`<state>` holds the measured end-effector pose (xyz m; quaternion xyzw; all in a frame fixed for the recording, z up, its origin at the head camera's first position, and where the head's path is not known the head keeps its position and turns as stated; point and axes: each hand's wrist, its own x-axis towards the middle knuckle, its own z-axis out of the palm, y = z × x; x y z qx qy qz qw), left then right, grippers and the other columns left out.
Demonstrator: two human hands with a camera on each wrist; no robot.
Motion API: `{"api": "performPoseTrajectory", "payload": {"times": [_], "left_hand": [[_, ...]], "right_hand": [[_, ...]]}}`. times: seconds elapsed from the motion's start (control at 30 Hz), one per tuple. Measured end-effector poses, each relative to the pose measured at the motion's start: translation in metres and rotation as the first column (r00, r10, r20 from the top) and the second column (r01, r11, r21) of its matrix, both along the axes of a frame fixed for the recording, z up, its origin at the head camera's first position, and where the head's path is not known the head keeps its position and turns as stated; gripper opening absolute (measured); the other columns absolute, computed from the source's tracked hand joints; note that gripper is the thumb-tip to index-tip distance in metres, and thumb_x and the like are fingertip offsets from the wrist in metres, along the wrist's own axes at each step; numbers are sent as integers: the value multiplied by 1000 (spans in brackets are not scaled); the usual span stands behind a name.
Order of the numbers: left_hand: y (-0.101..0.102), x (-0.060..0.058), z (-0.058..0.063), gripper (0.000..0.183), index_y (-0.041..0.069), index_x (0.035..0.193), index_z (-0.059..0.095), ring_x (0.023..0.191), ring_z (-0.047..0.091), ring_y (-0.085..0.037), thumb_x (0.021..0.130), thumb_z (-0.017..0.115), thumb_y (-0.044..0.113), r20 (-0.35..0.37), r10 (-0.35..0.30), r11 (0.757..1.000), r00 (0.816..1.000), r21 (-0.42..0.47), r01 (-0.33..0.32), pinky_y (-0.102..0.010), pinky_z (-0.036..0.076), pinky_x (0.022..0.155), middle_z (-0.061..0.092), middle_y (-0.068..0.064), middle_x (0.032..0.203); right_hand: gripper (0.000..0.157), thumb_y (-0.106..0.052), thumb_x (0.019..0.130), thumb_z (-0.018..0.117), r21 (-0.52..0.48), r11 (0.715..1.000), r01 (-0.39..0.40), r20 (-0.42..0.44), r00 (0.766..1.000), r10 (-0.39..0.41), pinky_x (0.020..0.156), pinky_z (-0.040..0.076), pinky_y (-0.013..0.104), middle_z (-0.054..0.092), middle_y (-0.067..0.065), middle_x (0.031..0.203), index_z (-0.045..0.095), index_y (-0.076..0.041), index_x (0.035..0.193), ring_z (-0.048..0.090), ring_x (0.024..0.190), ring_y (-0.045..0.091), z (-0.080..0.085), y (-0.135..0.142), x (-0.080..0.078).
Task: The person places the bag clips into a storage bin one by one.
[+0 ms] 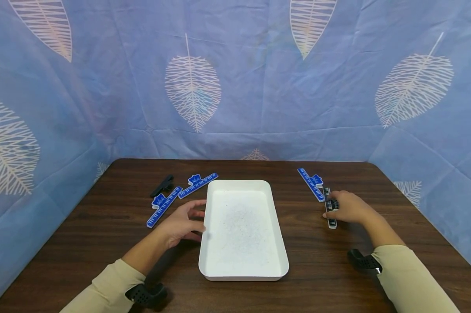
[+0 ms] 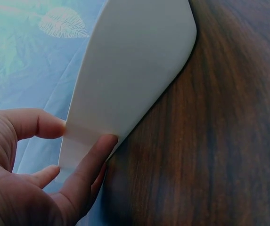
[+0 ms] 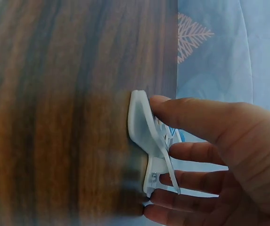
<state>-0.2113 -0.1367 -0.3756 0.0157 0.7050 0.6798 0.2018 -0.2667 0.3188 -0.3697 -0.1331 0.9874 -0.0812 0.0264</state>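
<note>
In the head view a white rectangular tray (image 1: 243,273) lies on the table. My left hand (image 1: 185,222) is at its left side, fingertips touching the outer wall. The left wrist view has those fingertips against the white tray wall (image 2: 135,61), not wrapped round it. Over on the right, my right hand (image 1: 349,206) holds a black ruler clip (image 1: 332,221) between thumb and fingers, partly covering it. From the right wrist, the clip's pale side (image 3: 142,125) stands close over the wood, with the thumb on its upper end. A blue ruler clip (image 1: 310,184) lies just beyond it.
Left of the tray lie two blue ruler clips, one nearer (image 1: 165,208) and one farther back (image 1: 198,186). A black clip (image 1: 162,186) sits behind the nearer one. Blue leaf-patterned cloth (image 1: 258,95) hangs around the dark wooden table (image 1: 102,226).
</note>
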Motion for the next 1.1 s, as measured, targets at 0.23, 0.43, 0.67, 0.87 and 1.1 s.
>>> {"api": "performPoseTrajectory", "payload": {"times": [0.23,0.43,0.67,0.87,1.1], "left_hand": [[-1,0,1,75,13,133,34,92,56,-34,68,64,-9,0,4,1000,1000,-8,-4,-46,50,67,41,-20,121],[-1,0,1,75,13,133,34,91,56,-34,68,64,-8,-3,5,1000,1000,-17,-5,-46,50,67,41,-21,122],[-1,1,0,75,12,134,32,92,55,-34,69,63,-9,-8,-11,1000,1000,1,11,-46,50,67,39,-22,122],[-1,1,-1,75,12,134,32,92,55,-34,69,63,-9,-9,-8,1000,1000,-5,8,-46,50,67,40,-21,122],[-1,1,0,76,12,134,31,91,56,-34,69,63,-9,-4,-17,1000,1000,2,17,-46,50,67,40,-22,123]], "right_hand": [[66,-38,69,70,2,1000,-1,-6,1000,1,75,43,52,56,25,100,52,9,111,53,90,37,3,-3,1],[57,-29,70,71,0,1000,13,-3,1000,-13,69,45,48,57,22,97,52,8,109,54,82,31,4,-7,3],[55,-26,66,74,15,999,52,17,998,-52,66,45,45,57,19,91,53,5,107,52,74,25,6,-11,5],[56,-26,64,76,27,998,55,14,998,-56,67,45,45,56,19,93,53,4,105,51,76,25,5,-11,6],[54,-26,63,76,28,999,27,-4,1000,-27,70,45,47,57,20,96,54,3,104,54,80,28,7,-9,9]]}}
